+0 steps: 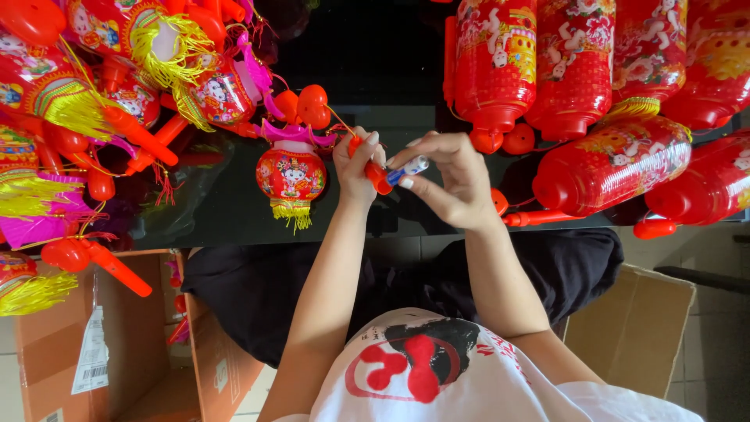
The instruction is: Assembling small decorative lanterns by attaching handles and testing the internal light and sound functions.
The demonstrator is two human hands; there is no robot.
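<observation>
Over the dark table (234, 211), left hand (355, 168) gripping orange handle (373, 173), right hand (453, 184) pinching battery (409, 169)

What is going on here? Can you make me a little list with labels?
Left hand: left hand grips an orange handle
Right hand: right hand pinches a small blue and white battery against the handle's end
Hanging by a string: small red lantern with yellow fringe
Right side: big red lanterns lying on the dark table
Below left: open cardboard box
</observation>
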